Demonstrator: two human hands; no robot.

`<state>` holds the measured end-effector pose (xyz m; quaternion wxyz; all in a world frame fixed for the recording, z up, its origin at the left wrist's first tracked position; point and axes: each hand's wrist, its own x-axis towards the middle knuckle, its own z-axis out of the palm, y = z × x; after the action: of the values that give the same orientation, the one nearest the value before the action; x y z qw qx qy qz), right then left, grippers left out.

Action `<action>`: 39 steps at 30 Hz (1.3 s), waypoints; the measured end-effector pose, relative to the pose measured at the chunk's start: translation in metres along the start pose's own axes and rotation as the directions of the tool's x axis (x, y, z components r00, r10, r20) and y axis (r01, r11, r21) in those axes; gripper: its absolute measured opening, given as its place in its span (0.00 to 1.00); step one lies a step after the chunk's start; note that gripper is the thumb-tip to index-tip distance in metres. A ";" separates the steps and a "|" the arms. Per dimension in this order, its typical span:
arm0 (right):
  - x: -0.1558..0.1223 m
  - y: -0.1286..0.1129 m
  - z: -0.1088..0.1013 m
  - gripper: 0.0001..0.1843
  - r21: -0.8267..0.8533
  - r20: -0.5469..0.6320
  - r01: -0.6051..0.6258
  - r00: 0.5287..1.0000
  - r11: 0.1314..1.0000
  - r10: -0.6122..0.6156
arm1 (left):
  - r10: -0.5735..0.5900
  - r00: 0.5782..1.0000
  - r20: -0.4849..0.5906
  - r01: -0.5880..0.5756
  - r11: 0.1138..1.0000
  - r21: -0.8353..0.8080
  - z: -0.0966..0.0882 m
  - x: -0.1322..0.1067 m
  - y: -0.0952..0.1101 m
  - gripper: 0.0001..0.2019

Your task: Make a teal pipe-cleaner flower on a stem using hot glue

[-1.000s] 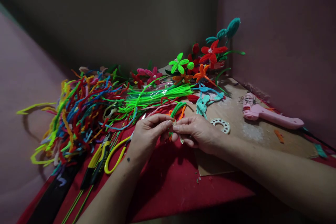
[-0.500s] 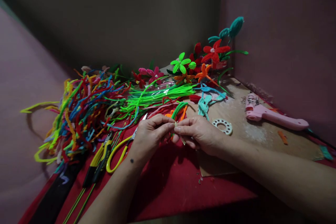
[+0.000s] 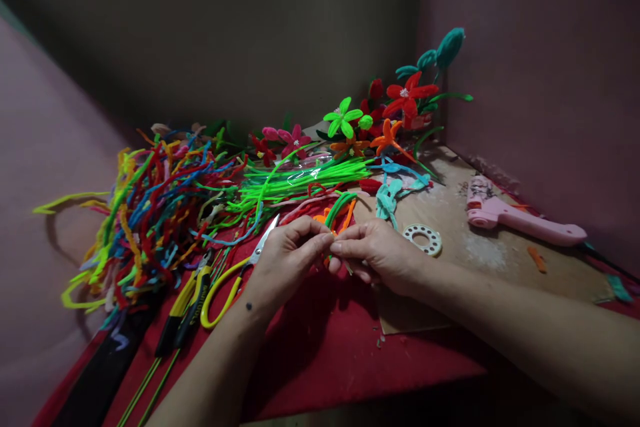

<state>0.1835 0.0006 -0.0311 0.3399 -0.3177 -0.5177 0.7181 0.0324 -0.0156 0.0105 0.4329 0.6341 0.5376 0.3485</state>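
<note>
Where the red surface runs toward its far right corner, a brown board covers it, carrying a pink tool near the right edge. A heap of coloured fuzzy stems fills the left edge; bright green stems lie toward the far edge. Fingertip work on something small looks like the step in hand; the next move seems to call for a light, steady hold from both sides. Above the middle of the surface, the left hand has thumb and forefinger closed together, their tips meeting those of the right hand, which pinches likewise, other fingers curled. Between and just below the right fingers shows a thin pale piece, mostly hidden, so its form I cannot tell.
</note>
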 end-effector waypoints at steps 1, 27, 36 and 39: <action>0.001 0.001 -0.001 0.12 -0.001 0.001 0.000 1.000 1.000 0.000 | 0.003 1.000 0.001 -0.003 1.000 -0.007 0.001 0.000 -0.001 0.07; 0.003 0.001 -0.004 0.09 0.084 0.046 -0.030 0.999 0.996 0.026 | -0.017 0.998 -0.066 0.014 0.999 -0.049 0.004 -0.001 -0.004 0.08; 0.003 0.000 -0.003 0.08 0.084 0.014 -0.041 0.999 0.996 0.040 | -0.010 0.998 -0.057 0.002 0.991 -0.132 0.003 0.001 -0.009 0.06; 0.003 -0.001 -0.003 0.07 0.098 0.018 -0.052 0.999 0.994 0.051 | 0.040 0.996 -0.076 -0.053 0.982 -0.183 0.004 0.002 -0.011 0.08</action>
<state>0.1843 0.0048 -0.0315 0.3323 -0.3081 -0.4761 0.7536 0.0320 -0.0138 -0.0007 0.4618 0.5907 0.5032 0.4296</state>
